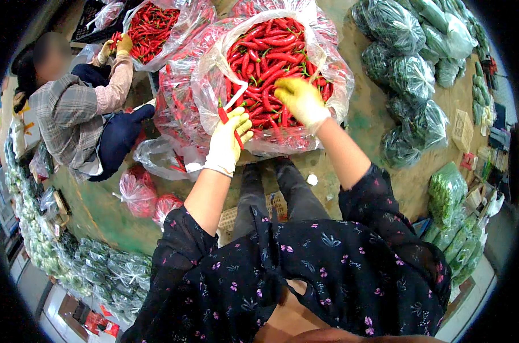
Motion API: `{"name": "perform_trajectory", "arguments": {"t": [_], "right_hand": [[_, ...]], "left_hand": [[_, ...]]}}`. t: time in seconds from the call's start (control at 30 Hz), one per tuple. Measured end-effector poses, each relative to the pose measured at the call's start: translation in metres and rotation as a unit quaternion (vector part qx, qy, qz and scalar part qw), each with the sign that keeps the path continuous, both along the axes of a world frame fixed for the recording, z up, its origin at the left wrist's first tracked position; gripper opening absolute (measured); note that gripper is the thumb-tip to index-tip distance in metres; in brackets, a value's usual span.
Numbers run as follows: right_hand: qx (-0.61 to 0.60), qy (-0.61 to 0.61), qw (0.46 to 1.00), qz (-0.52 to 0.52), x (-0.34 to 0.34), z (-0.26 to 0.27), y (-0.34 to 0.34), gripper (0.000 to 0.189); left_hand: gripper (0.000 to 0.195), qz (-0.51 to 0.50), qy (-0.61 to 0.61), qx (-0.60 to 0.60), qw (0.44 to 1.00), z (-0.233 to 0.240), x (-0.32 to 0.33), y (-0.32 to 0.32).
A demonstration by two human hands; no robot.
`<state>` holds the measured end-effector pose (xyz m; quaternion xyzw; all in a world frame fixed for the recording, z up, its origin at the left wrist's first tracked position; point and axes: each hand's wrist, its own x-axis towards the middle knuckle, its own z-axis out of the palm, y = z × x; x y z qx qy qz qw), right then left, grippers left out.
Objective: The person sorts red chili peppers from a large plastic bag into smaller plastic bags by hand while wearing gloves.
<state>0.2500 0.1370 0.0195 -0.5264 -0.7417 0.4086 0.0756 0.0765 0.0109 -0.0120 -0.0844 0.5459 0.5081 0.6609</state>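
Note:
Red chili peppers [265, 55] fill a large open clear plastic bag [208, 81] in front of me. My left hand [229, 137], in a pale yellow-white glove, holds a red chili [222, 115] at the bag's near left edge; red also shows below its fingers. My right hand [304, 100], in a glove with yellow fingers, is over the peppers at the right of the bag, palm down with bent fingers. Its fingertips are partly blurred, and whether they hold a pepper cannot be told.
At the upper left a co-worker [71, 107] in gloves handles chilies by another open bag [152, 64]. Tied bags of red produce [137, 193] lie on the floor at left. Bags of dark green produce [411, 77] line the right, near a yellow plastic basket [462, 130].

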Motion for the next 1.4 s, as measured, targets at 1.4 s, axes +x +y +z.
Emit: {"name": "perform_trajectory", "arguments": {"t": [1.4], "right_hand": [[-0.107, 0.113, 0.988, 0.014, -0.012, -0.022, 0.044, 0.030]], "left_hand": [[0.035, 0.090, -0.063, 0.129, 0.986, 0.016, -0.028, -0.067]]}}
